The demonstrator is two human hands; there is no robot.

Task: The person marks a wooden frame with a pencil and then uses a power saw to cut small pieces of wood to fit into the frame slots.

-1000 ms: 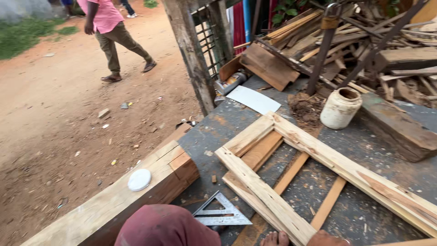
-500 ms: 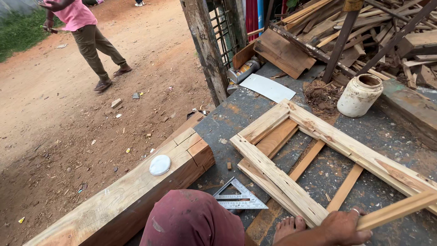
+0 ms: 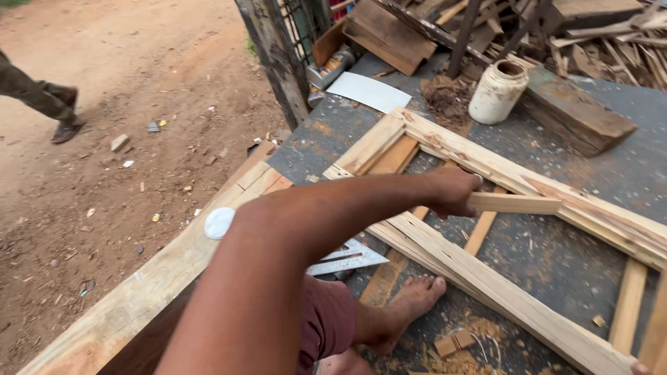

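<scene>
One short pale wood strip (image 3: 514, 203)

Pretty clearly an open-air carpentry spot, the roadside kind with no walls. The work surface is a dark bench top (image 3: 611, 167) dusted with sawdust and shavings, and a rough wooden frame (image 3: 486, 208) of pale slats lies across most of it. Along the bench's near left edge runs a thick timber beam (image 3: 139, 292), with a metal try square (image 3: 347, 258) just beside it. Toward the far edge there's a heap of scrap planks and offcuts (image 3: 590, 35), a grimy white jar (image 3: 497, 92) and a weathered wooden post (image 3: 274, 59). Past the left edge it's bare dirt ground (image 3: 125, 104) littered with chips and stones.
</scene>
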